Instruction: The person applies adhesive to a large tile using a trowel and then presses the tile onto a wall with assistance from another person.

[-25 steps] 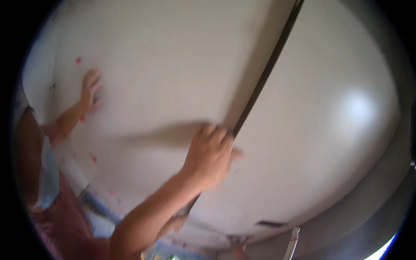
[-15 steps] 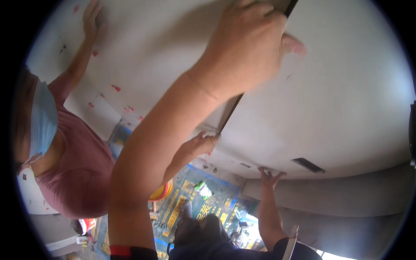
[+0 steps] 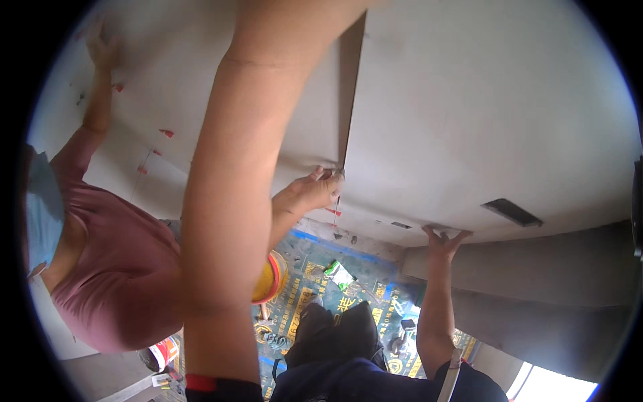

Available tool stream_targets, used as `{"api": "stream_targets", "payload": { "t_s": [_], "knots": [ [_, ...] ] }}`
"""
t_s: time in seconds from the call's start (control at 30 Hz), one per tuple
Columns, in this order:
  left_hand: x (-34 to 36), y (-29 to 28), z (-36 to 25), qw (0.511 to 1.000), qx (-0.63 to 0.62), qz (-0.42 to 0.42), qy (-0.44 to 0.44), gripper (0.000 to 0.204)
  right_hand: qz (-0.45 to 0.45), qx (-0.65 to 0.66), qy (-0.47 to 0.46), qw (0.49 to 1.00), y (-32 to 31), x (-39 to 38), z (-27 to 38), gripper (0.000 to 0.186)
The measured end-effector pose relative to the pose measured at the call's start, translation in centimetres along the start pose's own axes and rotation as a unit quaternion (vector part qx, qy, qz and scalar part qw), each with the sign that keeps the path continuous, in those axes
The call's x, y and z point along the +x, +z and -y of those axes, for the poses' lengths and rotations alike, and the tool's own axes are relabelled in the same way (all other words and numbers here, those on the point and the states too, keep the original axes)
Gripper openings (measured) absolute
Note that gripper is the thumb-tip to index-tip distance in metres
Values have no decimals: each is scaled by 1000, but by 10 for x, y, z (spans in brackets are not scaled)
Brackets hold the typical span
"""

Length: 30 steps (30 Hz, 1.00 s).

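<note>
A large pale wall panel with a rectangular cutout fills the right side. Its left edge runs beside a dark gap. My left forearm rises across the middle and leaves at the top, so its hand is out of sight. At the panel's lower edge, my right hand presses with thumb and fingers spread apart. A co-worker's hand touches the lower end of the gap. The co-worker's other hand lies against the wall at the upper left.
The co-worker in a dusky pink shirt stands close on my left. A yellow and red bucket, a green and white packet and a red and white can are on the printed floor covering. Red clips dot the left wall.
My left hand has gone up out of the picture. The whole view has shifted and turned, so the gap stands more upright. My right hand stays at the panel's lower edge.
</note>
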State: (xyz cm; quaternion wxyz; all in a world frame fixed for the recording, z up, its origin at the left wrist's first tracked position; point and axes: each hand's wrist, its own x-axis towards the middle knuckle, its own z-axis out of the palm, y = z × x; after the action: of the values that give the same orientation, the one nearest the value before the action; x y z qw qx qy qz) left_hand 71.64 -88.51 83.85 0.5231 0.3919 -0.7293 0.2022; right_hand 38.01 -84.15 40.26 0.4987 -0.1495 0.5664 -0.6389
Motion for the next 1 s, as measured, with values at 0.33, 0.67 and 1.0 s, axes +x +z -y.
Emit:
{"api": "stream_targets", "payload": {
  "t_s": [0.33, 0.67, 1.0],
  "knots": [
    [-226, 145, -2, 992, -17, 8, 123, 54, -49, 168, -112, 978, -11, 43, -34, 88],
    [-345, 207, -50, 991, -48, -8, 122, 58, -313, -160, -439, 827, 7, 85, -107, 85],
    [-410, 233, 77, 959, 116, -113, 232, 56, -284, -308, -644, 640, -29, 115, -120, 98]
  ]
}}
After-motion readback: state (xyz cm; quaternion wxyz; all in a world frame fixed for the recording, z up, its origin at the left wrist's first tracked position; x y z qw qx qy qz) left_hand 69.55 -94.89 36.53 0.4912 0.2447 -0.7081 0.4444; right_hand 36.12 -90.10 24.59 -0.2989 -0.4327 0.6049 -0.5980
